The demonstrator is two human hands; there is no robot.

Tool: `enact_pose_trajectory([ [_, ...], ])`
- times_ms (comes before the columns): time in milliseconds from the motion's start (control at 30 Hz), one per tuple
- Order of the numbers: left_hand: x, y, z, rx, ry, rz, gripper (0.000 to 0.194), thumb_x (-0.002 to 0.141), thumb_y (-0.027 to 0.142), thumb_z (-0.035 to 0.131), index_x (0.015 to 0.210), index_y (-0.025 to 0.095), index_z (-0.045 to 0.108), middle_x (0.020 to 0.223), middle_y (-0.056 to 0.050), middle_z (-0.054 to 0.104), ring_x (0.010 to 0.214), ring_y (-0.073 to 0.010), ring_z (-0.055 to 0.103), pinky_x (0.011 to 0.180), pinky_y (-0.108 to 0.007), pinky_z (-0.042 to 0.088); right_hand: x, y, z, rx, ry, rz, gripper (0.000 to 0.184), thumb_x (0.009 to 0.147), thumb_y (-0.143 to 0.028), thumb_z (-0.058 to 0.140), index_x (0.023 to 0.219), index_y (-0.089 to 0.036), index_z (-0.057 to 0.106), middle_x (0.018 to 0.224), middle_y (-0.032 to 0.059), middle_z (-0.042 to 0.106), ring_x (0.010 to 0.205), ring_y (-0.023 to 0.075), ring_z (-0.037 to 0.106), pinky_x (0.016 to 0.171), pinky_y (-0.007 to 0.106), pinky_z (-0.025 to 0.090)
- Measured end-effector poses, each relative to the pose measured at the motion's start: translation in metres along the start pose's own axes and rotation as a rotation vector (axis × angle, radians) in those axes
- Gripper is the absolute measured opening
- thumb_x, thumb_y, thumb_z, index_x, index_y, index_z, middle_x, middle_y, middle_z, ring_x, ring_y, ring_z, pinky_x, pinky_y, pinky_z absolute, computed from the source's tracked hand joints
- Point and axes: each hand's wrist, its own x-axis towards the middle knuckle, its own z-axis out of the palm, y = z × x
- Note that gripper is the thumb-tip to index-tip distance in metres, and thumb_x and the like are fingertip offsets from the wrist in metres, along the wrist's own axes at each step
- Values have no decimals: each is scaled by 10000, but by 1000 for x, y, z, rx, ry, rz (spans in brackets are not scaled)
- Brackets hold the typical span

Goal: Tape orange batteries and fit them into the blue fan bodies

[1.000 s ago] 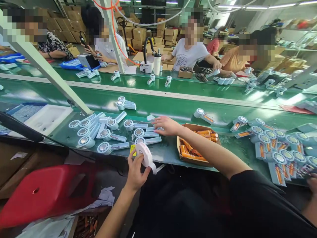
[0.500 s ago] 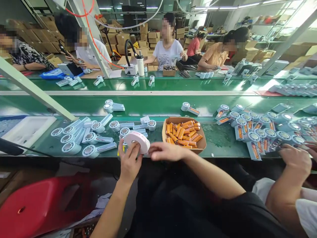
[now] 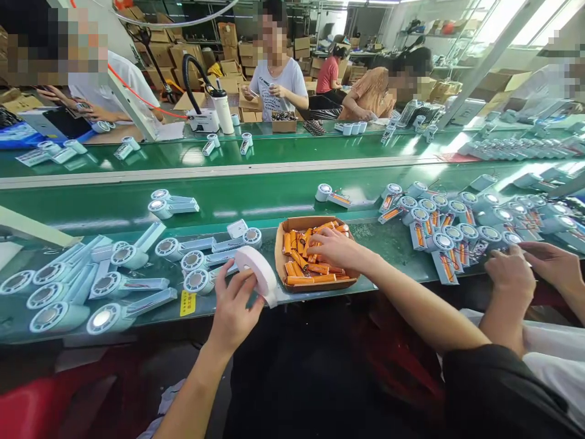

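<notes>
One tape roll (image 3: pixel 259 271) is clamped in the left hand (image 3: pixel 235 305); this edge grip leaves its loose end free beside the thumb. Right hand (image 3: pixel 340 250): fingers over orange cells (image 3: pixel 292 241) in an open carton (image 3: pixel 280 259), closure unclear. Fan housings (image 3: pixel 198 280) lie left of the roll-holding fingers.

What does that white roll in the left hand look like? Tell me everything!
The white roll is a thick, smooth-looking ring, perhaps tape, with a short loose end hanging at its lower side. The left hand holds it tilted near the bench edge, between pale blue devices and the cardboard box.
</notes>
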Motion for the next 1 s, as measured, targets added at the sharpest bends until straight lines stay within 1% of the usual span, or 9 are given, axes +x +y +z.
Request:
enact_pose_trajectory([
  [100, 5, 5, 9, -16, -63, 18, 278, 916, 75, 707, 1169, 169, 639, 1119, -134, 717, 1445, -433, 512, 1105, -645, 574, 4, 20, 6, 125, 77, -34, 136, 946, -191, 751, 1050, -246, 819, 1179, 118, 775, 1129, 306, 650, 1021, 513, 545],
  [200, 12, 7, 13, -47, -112, 35, 301, 903, 58, 683, 1182, 165, 647, 1131, -132, 721, 1375, -407, 550, 1122, -658, 560, -4, 15, 11, 551, 436, 76, 142, 1024, -314, 676, 1108, -220, 742, 1107, 101, 788, 1040, 241, 725, 956, 441, 611],
  [300, 21, 7, 15, -117, -190, 86, 364, 893, 48, 652, 1244, 144, 651, 1134, -128, 732, 1289, -368, 586, 1143, -664, 549, -14, -4, 12, 939, 744, 145, 217, 1035, -411, 667, 1158, -234, 650, 1120, 90, 812, 993, 211, 790, 828, 358, 667],
  [333, 24, 6, 15, -145, -219, 105, 383, 889, 48, 649, 1262, 134, 651, 1141, -130, 738, 1304, -371, 569, 1134, -646, 565, -17, -12, 11, 979, 806, 131, 230, 1021, -395, 687, 1181, -238, 635, 1123, 90, 822, 991, 212, 804, 811, 345, 676],
  [400, 29, 6, 14, -189, -269, 136, 413, 882, 46, 649, 1288, 121, 652, 1169, -133, 747, 1381, -397, 496, 1098, -598, 607, -21, -26, 8, 876, 896, 74, 249, 981, -287, 718, 1215, -242, 644, 1134, 94, 834, 1014, 222, 820, 833, 341, 689],
  [533, 37, 5, 12, -215, -351, 167, 484, 868, 22, 635, 1342, 118, 647, 1227, -134, 740, 1442, -432, 403, 1087, -609, 617, -27, -42, 1, 437, 966, -110, 326, 910, -46, 682, 1147, -262, 742, 1226, 83, 828, 1071, 233, 824, 917, 345, 700],
  [667, 47, 6, 9, -208, -363, 197, 514, 858, -23, 589, 1350, 115, 651, 1206, -133, 732, 1370, -407, 458, 1123, -676, 573, -29, -46, 2, 281, 1023, -195, 445, 899, 39, 685, 1226, -253, 762, 1267, 88, 814, 1106, 244, 816, 936, 349, 714],
  [867, 52, 6, 9, -174, -374, 259, 460, 881, -24, 600, 1300, 128, 709, 1179, -120, 743, 1339, -386, 465, 1087, -596, 614, -21, -56, 14, 305, 1108, -82, 509, 917, 58, 677, 1298, -271, 756, 1291, 76, 806, 1092, 222, 820, 942, 325, 717],
  [1000, 52, 1, 6, -131, -402, 292, 525, 849, -73, 593, 1297, 157, 742, 1214, -88, 757, 1356, -341, 482, 1108, -486, 607, -24, -66, 30, 567, 1029, -79, 460, 952, 15, 651, 1269, -296, 775, 1307, 69, 801, 1178, 217, 789, 1027, 347, 678],
])
